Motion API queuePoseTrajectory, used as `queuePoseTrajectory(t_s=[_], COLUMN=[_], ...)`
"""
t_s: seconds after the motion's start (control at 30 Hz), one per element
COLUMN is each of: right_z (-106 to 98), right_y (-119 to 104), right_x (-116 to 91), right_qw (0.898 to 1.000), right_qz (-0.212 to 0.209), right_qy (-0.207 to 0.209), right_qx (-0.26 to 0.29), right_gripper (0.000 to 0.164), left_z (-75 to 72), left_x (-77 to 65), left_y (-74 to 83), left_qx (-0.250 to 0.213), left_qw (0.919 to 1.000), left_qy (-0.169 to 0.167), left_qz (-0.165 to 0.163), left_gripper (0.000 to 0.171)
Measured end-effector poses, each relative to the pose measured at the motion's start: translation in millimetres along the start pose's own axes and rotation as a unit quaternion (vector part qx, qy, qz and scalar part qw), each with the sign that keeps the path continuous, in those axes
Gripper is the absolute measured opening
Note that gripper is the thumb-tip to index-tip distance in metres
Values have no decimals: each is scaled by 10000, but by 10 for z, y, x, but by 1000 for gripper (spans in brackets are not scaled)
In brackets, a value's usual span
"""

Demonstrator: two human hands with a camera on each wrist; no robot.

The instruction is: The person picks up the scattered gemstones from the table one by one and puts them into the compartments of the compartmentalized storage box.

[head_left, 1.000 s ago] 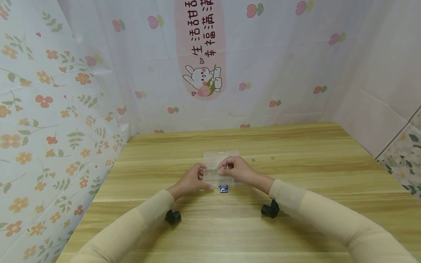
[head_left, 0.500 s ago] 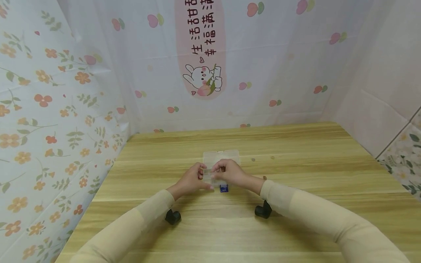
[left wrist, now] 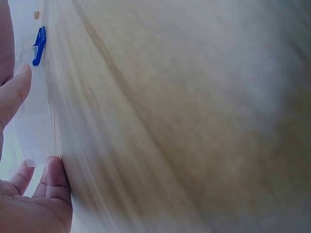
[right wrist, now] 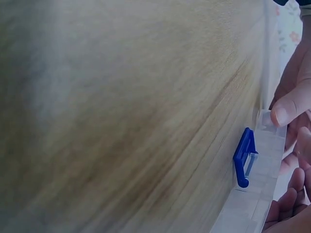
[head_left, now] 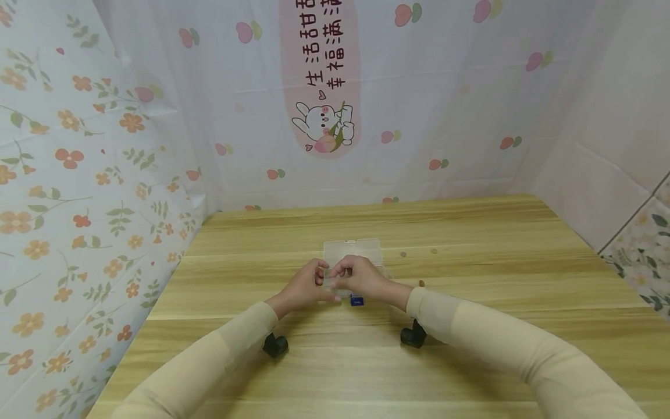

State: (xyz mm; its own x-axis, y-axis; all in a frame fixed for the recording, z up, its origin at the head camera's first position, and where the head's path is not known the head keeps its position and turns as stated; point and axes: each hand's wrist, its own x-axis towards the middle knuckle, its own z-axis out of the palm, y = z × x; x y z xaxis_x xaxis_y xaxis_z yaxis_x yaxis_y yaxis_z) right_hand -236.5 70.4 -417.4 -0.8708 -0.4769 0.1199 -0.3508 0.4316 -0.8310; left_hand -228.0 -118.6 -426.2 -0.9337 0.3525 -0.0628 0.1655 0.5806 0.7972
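Note:
A clear plastic compartment box (head_left: 345, 294) lies on the table, its lid (head_left: 353, 250) laid back behind it. A blue latch (head_left: 357, 301) hangs at the front edge; in the right wrist view the same latch (right wrist: 244, 158) juts out from the box wall. My left hand (head_left: 306, 285) grips the box's left end, thumb at the front corner and fingers at the back. My right hand (head_left: 361, 276) is over the left compartments, fingers curled and thumb close to the forefinger. Whether something small is between its fingertips, I cannot tell. That hand hides most of the compartments.
Two small brownish round pieces (head_left: 403, 254) (head_left: 434, 251) lie on the wooden table (head_left: 471, 233) right of the lid. A darker brown one (head_left: 421, 283) sits beside the right wrist. Black wrist-camera mounts (head_left: 275, 345) hang under both sleeves. Patterned cloth (head_left: 235, 116) encloses the back and sides.
My right hand has moved left across the compartments towards my left hand, uncovering the dark brown piece by the wrist. My left hand keeps its grip on the box.

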Motion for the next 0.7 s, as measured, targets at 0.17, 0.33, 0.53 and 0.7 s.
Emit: queuePoseTrajectory(t_s=[0.17, 0.33, 0.53, 0.7], right_z=[17, 30, 38, 52], right_y=[-14, -16, -4, 5], right_x=[12, 29, 53, 72], right_qw=[9995, 9981, 9966, 9947], right_qz=[-166, -228, -216, -241], right_qy=[-6, -22, -69, -96], right_qx=[-262, -564, -787, -990], right_gripper=[9, 9, 10, 10], left_z=[-1, -9, -15, -14], left_x=[0, -5, -12, -13], left_y=[-1, 7, 22, 24], left_qx=[-31, -32, -54, -61], left_qw=[10000, 10000, 9999, 9999], left_qy=[-2, -55, -89, -86], left_qz=[41, 43, 24, 23], left_gripper=[74, 73, 73, 73])
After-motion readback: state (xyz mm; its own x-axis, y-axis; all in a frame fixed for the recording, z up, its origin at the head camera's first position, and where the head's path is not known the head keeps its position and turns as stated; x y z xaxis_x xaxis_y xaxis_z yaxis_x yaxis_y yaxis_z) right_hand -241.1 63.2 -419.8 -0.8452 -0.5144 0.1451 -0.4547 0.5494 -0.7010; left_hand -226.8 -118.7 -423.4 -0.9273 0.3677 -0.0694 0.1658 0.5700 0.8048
